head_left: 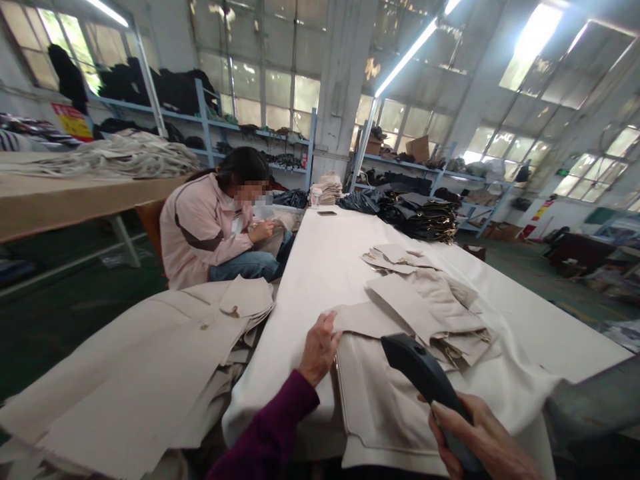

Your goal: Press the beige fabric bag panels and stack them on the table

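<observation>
My left hand (320, 347) is at the left end of a beige fabric flap (367, 319), its fingers closed on that edge. The flap belongs to a beige sewn fabric piece (385, 407) spread flat at the near end of the table. In my right hand (480, 430) is a black curved handheld tool (425, 367) with a wide blunt head, held over the piece. The tool's exact kind is not clear. Just beyond lies a loose heap of similar beige pieces (425, 300) with small metal fittings.
The white-covered table (320, 267) carries a phone (327, 213), a beige stack (327, 187) and black stacked pieces (420, 210) at its far end. Layered beige panels (150, 360) lie to the left. Beyond them sits a co-worker (210, 220), handling fabric.
</observation>
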